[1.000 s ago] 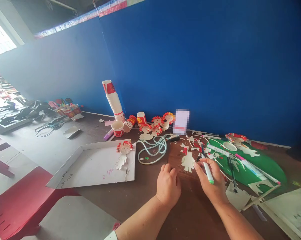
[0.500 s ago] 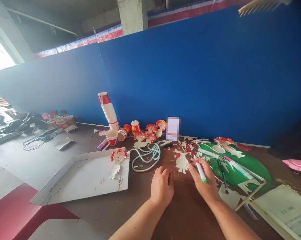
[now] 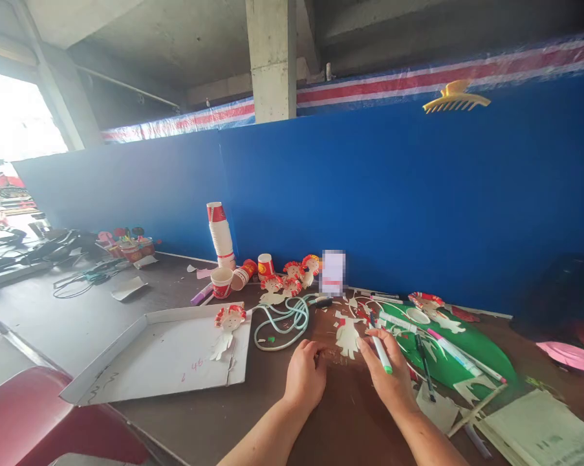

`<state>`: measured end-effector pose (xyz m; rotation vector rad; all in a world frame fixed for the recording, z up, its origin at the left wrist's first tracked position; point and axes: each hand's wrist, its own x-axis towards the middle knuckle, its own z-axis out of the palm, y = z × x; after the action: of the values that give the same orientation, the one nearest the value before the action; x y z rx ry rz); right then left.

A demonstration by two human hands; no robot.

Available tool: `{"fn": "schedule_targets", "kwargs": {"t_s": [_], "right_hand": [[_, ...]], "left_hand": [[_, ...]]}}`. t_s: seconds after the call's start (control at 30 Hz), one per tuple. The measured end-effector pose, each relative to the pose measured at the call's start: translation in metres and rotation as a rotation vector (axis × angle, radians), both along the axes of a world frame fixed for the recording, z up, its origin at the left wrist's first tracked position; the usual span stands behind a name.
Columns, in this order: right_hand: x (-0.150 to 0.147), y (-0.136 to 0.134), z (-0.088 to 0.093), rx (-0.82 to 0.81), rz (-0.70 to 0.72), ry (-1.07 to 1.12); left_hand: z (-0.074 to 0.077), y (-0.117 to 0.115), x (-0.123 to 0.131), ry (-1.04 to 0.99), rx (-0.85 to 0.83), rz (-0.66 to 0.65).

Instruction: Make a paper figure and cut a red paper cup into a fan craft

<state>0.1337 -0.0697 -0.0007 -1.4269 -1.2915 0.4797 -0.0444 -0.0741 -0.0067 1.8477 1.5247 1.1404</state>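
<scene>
My right hand [image 3: 391,369] is closed around a white marker [image 3: 379,353] with a green end. The marker slants, its dark tip pointing away from me. Just left of it a white paper cutout figure [image 3: 347,338] with a bit of red lies on the brown table, near my right fingertips. My left hand [image 3: 305,375] rests on the table with its fingers curled in, and nothing shows in it. In the white cardboard tray [image 3: 170,349] at the left lies another paper doll [image 3: 229,318] with a red fringed head.
A pale green cable [image 3: 296,323] lies coiled beyond my left hand. Stacked paper cups [image 3: 222,239] and several paper dolls [image 3: 292,268] stand or lie along the blue partition [image 3: 369,194]. Markers and scraps cover a green sheet [image 3: 495,356] at the right, near a pink plate [image 3: 568,356].
The camera view has tilted upward, so the table sits lower in the picture. Both hands stay in nearly the same places, with the marker still in my right hand.
</scene>
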Motion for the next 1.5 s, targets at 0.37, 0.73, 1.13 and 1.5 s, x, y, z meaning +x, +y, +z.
{"fn": "schedule_targets", "kwargs": {"t_s": [0.37, 0.73, 1.13, 1.5], "right_hand": [[0.005, 0.008, -0.002, 0.013, -0.023, -0.008], [0.009, 0.011, -0.009, 0.047, -0.069, -0.008], [-0.005, 0.001, -0.008, -0.022, -0.016, -0.002], [-0.004, 0.0, -0.01, -0.065, -0.024, -0.066]], "left_hand": [[0.005, 0.034, 0.006, -0.423, -0.227, 0.014], [0.007, 0.075, 0.029, -0.831, -0.569, -0.322], [-0.001, 0.07, 0.014, -1.122, -0.585, -0.358], [0.001, 0.063, 0.018, -1.074, -0.592, -0.393]]}}
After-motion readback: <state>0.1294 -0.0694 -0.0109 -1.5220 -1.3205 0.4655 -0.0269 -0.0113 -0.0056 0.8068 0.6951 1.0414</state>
